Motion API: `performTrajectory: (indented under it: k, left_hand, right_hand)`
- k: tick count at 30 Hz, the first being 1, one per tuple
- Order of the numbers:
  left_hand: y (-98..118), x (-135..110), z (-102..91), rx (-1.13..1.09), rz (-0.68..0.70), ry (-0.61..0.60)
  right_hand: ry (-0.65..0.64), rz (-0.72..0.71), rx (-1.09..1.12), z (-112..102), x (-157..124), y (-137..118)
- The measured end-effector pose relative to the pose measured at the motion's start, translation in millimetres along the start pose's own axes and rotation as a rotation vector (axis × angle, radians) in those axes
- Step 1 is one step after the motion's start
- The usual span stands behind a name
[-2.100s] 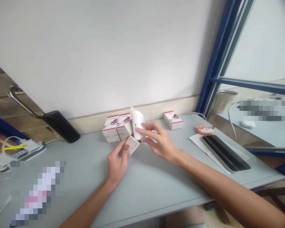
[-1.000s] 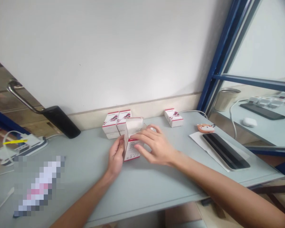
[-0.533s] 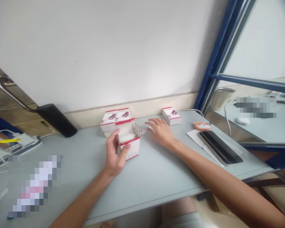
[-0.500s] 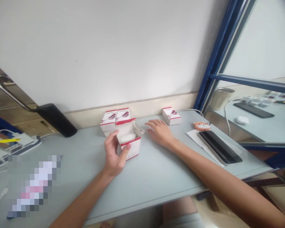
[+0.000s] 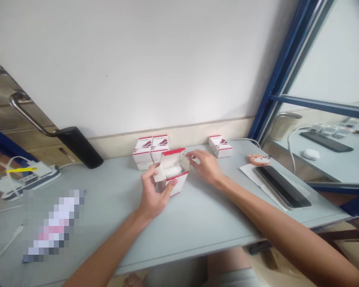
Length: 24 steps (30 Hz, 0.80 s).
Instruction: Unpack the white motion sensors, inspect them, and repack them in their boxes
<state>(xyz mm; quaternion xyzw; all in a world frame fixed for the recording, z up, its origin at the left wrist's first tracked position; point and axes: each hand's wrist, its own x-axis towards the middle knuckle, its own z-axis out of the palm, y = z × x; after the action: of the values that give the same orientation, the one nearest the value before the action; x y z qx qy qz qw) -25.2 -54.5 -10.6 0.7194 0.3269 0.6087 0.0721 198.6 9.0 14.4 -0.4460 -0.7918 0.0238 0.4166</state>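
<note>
My left hand (image 5: 156, 195) grips a small white-and-red cardboard box (image 5: 177, 184), thumb on its front and fingers along its left side. The box's lid and side flaps stand up, and a clear plastic-wrapped white item (image 5: 173, 170) shows inside. Just right of the opening is my right hand (image 5: 208, 165), its thumb and fingertips curled together close to the right flap. Whatever lies between those fingertips is too small to make out. Behind the held box, closed boxes (image 5: 143, 145) of the same print are stacked against the wall.
Another closed box (image 5: 220, 146) stands by the wall at right. A black phone (image 5: 283, 186) lies on white paper (image 5: 247, 173) beside an orange animal-face case (image 5: 259, 160). To the left are a black cylinder on a metal handle (image 5: 80, 147), a power strip (image 5: 32, 183) and a blurred-out item (image 5: 54, 227).
My right hand's fingers have drawn from flat to curled, beside the box's flap. The small white piece on the table by the box no longer shows. The view has shifted slightly.
</note>
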Motion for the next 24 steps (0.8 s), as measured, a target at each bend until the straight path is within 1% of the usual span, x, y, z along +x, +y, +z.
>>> performTrajectory:
  k: [1, 2, 3, 4, 5, 6, 8, 10, 12, 14, 16, 19, 21, 22, 23, 24]
  left_hand:
    - [0.4, 0.1, 0.9, -0.010, -0.027, 0.002]
    - [0.6, -0.1, 1.6, -0.020, -0.061, 0.005]
    - [0.5, -0.6, 2.2, -0.030, -0.092, 0.006]
    - [0.3, -1.3, 2.7, -0.038, -0.117, 0.004]
    - [-0.1, -2.1, 3.0, -0.046, -0.129, -0.001]
    - [-0.6, -2.9, 3.1, -0.050, -0.122, -0.006]
    - [-1.7, -4.0, 2.9, -0.044, -0.085, -0.009]
    - [-2.2, -4.3, 2.6, -0.019, -0.030, -0.015]
    - [-2.1, -4.0, 2.3, 0.005, 0.026, -0.029]
    - [-1.3, -3.4, 2.0, 0.014, 0.062, -0.051]
    - [-0.5, -2.9, 1.5, 0.027, 0.081, -0.051]
    - [0.4, -2.7, 0.5, 0.066, 0.107, -0.031]
    - [0.7, -2.4, 0.3, 0.058, 0.085, -0.037]
    - [0.9, -2.1, 0.5, 0.042, 0.059, -0.044]
    - [1.2, -1.7, 1.0, 0.020, 0.021, -0.049]
    - [1.4, -1.3, 1.7, 0.001, -0.022, -0.047]
  right_hand:
    - [0.196, -0.010, 0.086, -8.0, -0.5, -5.1]
    - [0.401, -0.063, 0.162, -15.6, -1.7, -11.5]
    - [0.548, -0.146, 0.206, -21.9, -3.6, -18.7]
    - [0.630, -0.245, 0.219, -26.3, -6.1, -26.3]
    - [0.602, -0.331, 0.221, -28.6, -9.0, -33.8]
    - [0.538, -0.411, 0.226, -28.8, -12.0, -40.5]
    - [0.398, -0.480, 0.221, -25.0, -17.0, -50.8]
    - [0.333, -0.444, 0.193, -20.2, -19.5, -56.5]
    - [0.330, -0.376, 0.152, -18.6, -19.5, -58.8]
    - [0.327, -0.337, 0.124, -20.6, -18.2, -59.7]
    - [0.299, -0.334, 0.109, -24.7, -17.0, -60.4]
    - [0.190, -0.395, 0.109, -32.1, -16.4, -60.8]
    - [0.095, -0.454, 0.132, -36.3, -16.0, -58.8]
    - [0.071, -0.476, 0.145, -37.6, -15.5, -56.6]
    - [0.081, -0.481, 0.157, -38.0, -14.6, -53.2]
    - [0.125, -0.461, 0.167, -37.3, -13.3, -48.5]
